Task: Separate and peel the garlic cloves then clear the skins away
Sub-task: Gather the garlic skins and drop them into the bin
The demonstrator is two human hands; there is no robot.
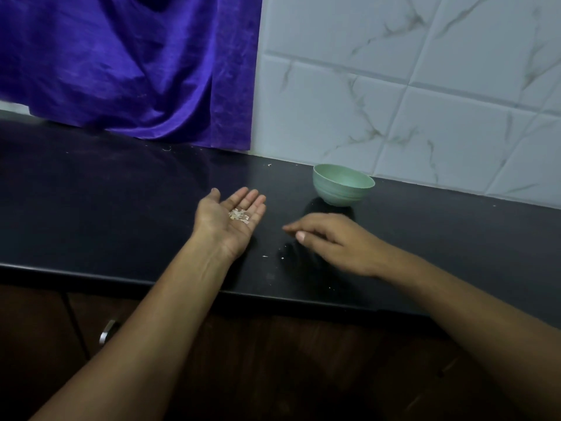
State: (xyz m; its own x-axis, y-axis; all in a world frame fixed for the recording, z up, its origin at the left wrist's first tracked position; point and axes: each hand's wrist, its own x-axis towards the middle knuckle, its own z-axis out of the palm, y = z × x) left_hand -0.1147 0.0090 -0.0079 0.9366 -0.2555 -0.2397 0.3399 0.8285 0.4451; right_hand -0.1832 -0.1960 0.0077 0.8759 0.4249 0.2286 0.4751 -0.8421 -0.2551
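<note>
While the clearing step is judged in hand, a glossy black countertop (121, 208) is seen under a pale-green round bowl (340, 196). Left of the bowl, the left hand (232, 221) is held flat, palm up, with papery garlic skins (239, 214) cradled, ungripped. Before the bowl, the right hand (331, 242) is spread loosely, empty. Next, the stray white flakes (265, 256) probably need to be swept up.

Loose garlic skins (239, 214) on left hand (225, 226)

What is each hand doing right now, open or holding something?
Left hand: open, palm up, garlic skins lying on it.
Right hand: open, palm down over the counter, holding nothing visible.
</note>
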